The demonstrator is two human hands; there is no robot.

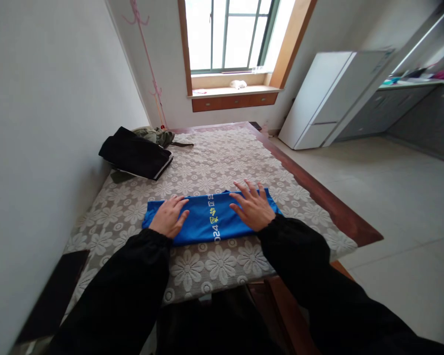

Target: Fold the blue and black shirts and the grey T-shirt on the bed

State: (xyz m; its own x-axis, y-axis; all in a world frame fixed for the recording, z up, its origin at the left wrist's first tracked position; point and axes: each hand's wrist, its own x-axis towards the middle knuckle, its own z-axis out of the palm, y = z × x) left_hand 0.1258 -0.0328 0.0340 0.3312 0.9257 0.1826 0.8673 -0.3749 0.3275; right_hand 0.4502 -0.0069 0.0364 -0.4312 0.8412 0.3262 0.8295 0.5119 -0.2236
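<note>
Here, the left hand (170,216) and the right hand (253,204) are both unclenched, loosely extended; beneath them lies the folded blue cloth (199,219).

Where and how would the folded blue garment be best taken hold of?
Probably by its two short ends, coming in low from left and right, thumbs above and palms beneath. The folded blue garment lies flat on the floral tablecloth as a wide, shallow strip, so gripping both ends should support it evenly. The left hand and right hand are spread over it near those ends.
</note>
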